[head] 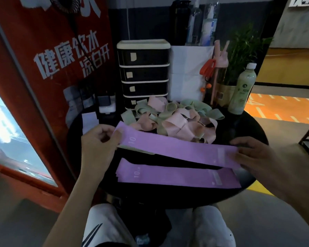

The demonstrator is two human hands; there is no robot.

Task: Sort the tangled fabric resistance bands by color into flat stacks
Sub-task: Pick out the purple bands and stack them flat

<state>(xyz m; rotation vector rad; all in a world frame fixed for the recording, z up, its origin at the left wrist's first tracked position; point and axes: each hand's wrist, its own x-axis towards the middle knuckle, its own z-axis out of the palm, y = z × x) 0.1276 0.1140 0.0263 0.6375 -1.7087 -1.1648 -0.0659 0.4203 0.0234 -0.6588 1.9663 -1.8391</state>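
A: Head view, where's the band?
B: Purple band (pixel 177 150) is stretched flat between both hands, above the round black table (pixel 243 122). Long axis runs left-right, left end higher in frame, right end lower. "10" print near the left end, white label patch near the right.
A: Hands?
B: Left hand (pixel 98 139) is curled, pinching the left end. Right hand (pixel 253 154) pinches the right end; it's blurred, finger detail unclear.
A: Rest?
B: Purple stack (pixel 177 176) lies flat at the near table edge, same left-right axis. Tangled pile of pink and green bands (pixel 171 118) sits just behind the held band. Drawer unit (pixel 143 72) behind that.
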